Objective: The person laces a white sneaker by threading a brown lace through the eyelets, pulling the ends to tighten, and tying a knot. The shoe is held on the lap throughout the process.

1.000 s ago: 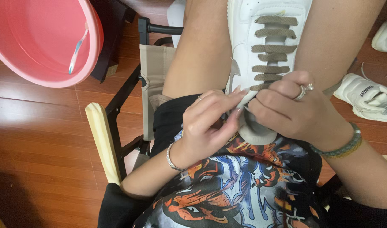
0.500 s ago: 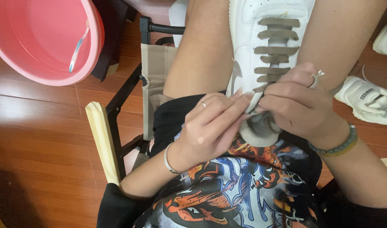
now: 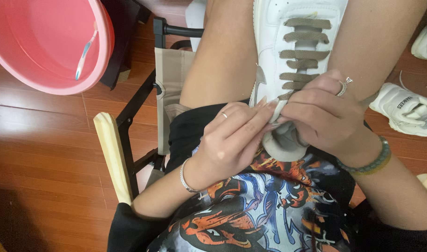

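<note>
A white sneaker (image 3: 288,42) with taupe laces (image 3: 303,55) lies on my lap between my thighs, toe pointing away. My left hand (image 3: 232,140) pinches the shoe's upper edge beside the lowest lace rows, fingertips pressed together there. My right hand (image 3: 323,116), with a ring and a green bead bracelet, closes over the shoe's collar and the lace end. Both hands meet at the shoe's opening, and the lace tips are hidden under the fingers.
A pink basin (image 3: 41,42) holding a toothbrush (image 3: 85,49) sits on the wooden floor at upper left. I sit in a folding chair with a pale wooden armrest (image 3: 112,156). More white sneakers (image 3: 407,109) lie on the floor at right.
Both hands have shifted slightly up the shoe and closed tighter together at the lowest lace rows. The sneaker stays on my lap.
</note>
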